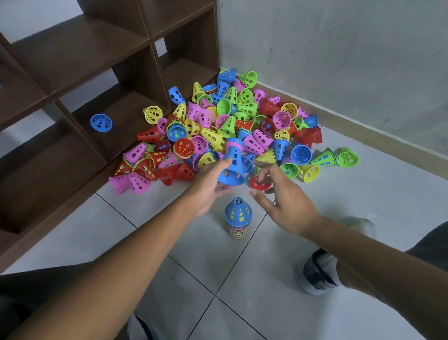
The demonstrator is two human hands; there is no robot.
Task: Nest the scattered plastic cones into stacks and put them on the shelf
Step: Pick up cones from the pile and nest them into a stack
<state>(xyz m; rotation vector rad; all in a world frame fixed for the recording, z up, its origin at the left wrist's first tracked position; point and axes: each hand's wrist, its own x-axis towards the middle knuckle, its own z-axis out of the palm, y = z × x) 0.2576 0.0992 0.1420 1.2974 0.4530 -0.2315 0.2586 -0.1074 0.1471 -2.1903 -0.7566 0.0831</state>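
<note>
A big pile of scattered plastic cones [230,123] in pink, red, yellow, green and blue lies on the floor in the corner, against the brown shelf [80,55]. My left hand [208,189] grips a tilted blue cone [232,166] at the pile's near edge. My right hand [284,200] hovers with fingers spread over a red cone [260,184] on the floor. Between my hands stands a nested stack [238,221] with a blue cone on top. One lone blue cone [101,122] lies in a low shelf compartment.
The shelf's open cubbies run along the left. A grey wall with a baseboard [376,141] closes the right side. My shoe [317,275] and dark-clothed knees are at the bottom. Tiled floor [204,278] lies in front of the pile.
</note>
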